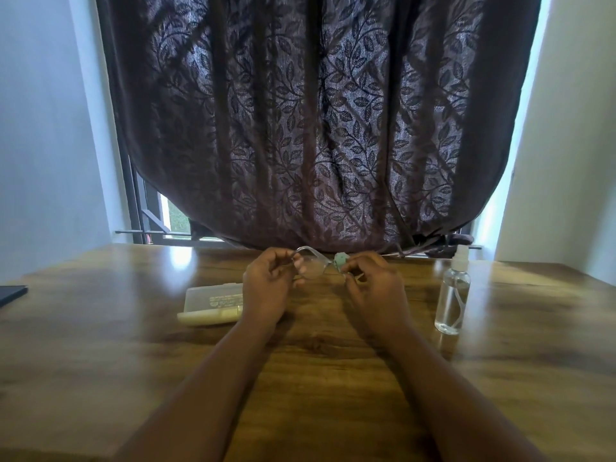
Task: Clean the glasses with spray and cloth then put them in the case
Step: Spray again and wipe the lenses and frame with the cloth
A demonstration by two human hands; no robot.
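Note:
Clear-framed glasses [311,266] are held above the far middle of the wooden table [133,345]. My left hand [268,285] grips their left side, fingers curled round the frame. My right hand [373,285] pinches a small pale green cloth [340,260] against the right lens, which the cloth and fingers hide. A translucent glasses case [213,303] lies on the table just left of my left wrist; I cannot tell whether its lid is open. A clear spray bottle [452,298] with a white cap stands upright to the right of my right hand.
A dark flat object [11,294] lies at the table's left edge. A dark leaf-patterned curtain [316,128] hangs over the window right behind the table's far edge. White walls flank both sides.

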